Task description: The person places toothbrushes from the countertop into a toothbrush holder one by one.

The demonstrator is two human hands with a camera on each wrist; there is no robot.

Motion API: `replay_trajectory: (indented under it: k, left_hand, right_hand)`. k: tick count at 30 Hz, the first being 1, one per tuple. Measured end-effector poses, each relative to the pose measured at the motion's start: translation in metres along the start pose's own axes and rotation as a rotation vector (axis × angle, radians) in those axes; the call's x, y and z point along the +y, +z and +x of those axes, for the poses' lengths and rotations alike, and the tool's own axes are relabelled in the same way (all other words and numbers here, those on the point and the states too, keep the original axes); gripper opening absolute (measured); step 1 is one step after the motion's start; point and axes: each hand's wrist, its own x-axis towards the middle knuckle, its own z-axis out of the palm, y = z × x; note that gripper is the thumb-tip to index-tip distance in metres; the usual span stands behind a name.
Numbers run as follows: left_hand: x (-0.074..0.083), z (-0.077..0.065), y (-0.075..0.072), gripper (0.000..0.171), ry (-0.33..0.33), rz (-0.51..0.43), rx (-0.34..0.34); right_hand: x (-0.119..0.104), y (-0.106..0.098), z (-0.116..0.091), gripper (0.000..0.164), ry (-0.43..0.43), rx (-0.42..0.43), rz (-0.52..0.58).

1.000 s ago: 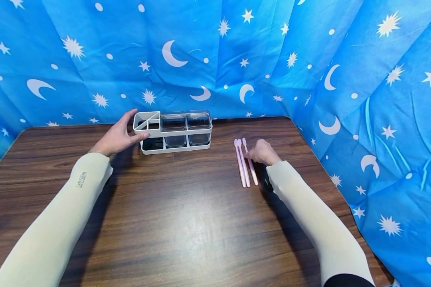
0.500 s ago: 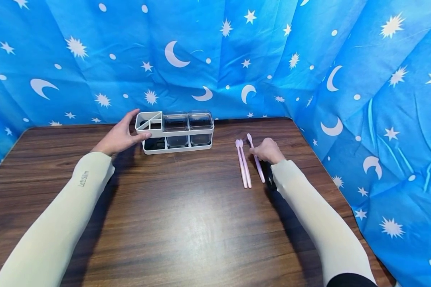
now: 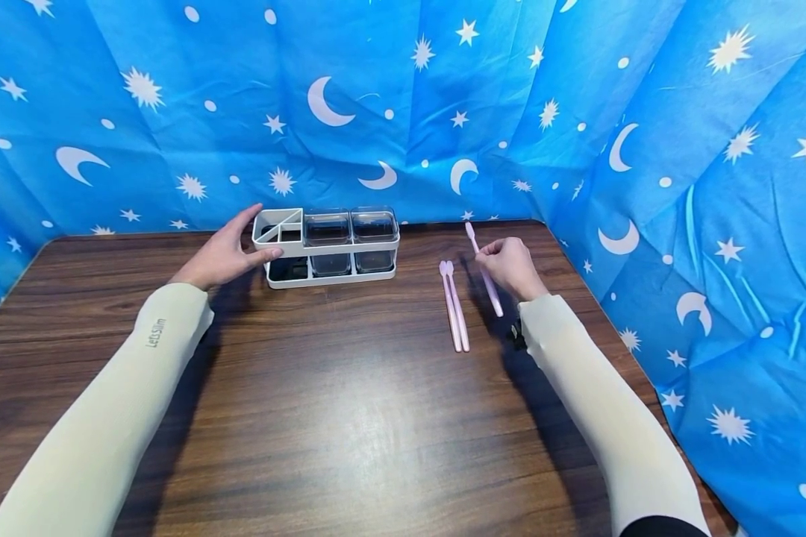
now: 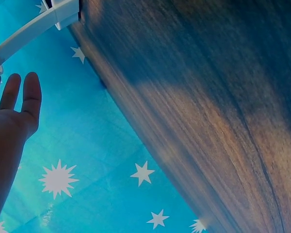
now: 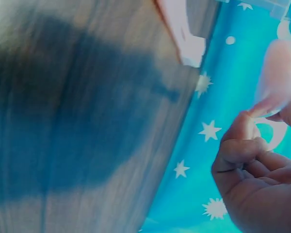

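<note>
In the head view, my left hand (image 3: 216,258) spans the left end of a white two-tier storage rack (image 3: 332,282), thumb at the front and index finger behind. The left wrist view shows other fingers (image 4: 32,94) of that hand extended below the white rack frame (image 4: 29,35). To the right, my right hand (image 3: 513,267) pinches a pink toothbrush (image 3: 493,298) between thumb and fingertips, its head pointing to the back. Up close in the right wrist view, this toothbrush (image 5: 277,70) is blurred. Two more pink toothbrushes (image 3: 455,309) lie side by side on the table, left of the right hand.
Clear lidded boxes (image 3: 374,226) fill the middle and right of the rack, and a divided white section (image 3: 277,226) is at its left. Behind and right of the wooden table (image 3: 349,418) hangs a blue curtain (image 3: 242,104) with moons and stars.
My right hand has taken the rightmost toothbrush from beside the other two and moved it right, back and upward. The left hand has stayed at the rack.
</note>
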Motion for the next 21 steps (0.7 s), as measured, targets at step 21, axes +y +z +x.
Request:
replay_trajectory:
  k: [21]
  left_hand:
    - [0.003, -0.001, 0.0, 0.1, 0.025, -0.039, 0.001]
  right_hand:
    - [-0.052, 0.009, -0.01, 0.016, -0.491, 0.232, 0.328]
